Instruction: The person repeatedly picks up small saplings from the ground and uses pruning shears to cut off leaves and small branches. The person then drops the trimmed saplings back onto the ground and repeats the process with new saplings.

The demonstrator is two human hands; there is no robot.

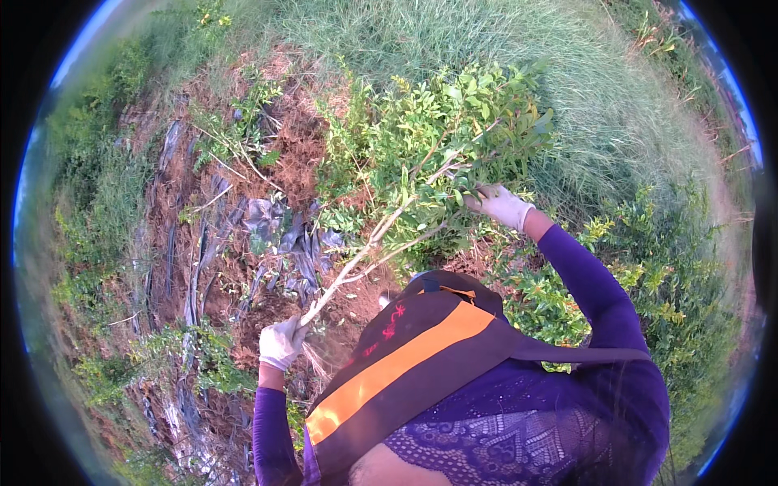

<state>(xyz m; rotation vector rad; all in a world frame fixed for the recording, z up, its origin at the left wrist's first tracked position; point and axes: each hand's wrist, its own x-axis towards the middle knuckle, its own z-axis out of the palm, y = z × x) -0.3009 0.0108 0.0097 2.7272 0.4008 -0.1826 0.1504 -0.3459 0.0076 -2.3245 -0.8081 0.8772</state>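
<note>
A leafy sapling slants across the view in front of me, its bare pale stem at lower left and its green crown at upper right. My left hand, in a white glove, grips the stem's lower end, where thin roots hang below. The stem forks a short way above that hand. Farther up, my right hand, also gloved in white, holds the side of the leafy crown; leaves hide its fingertips.
Torn dark plastic sheeting lies over reddish-brown soil. Cut twigs lie to the left. Tall grass stands at the back right, and leafy shrubs grow beside my right arm. A dark apron with an orange band covers my front.
</note>
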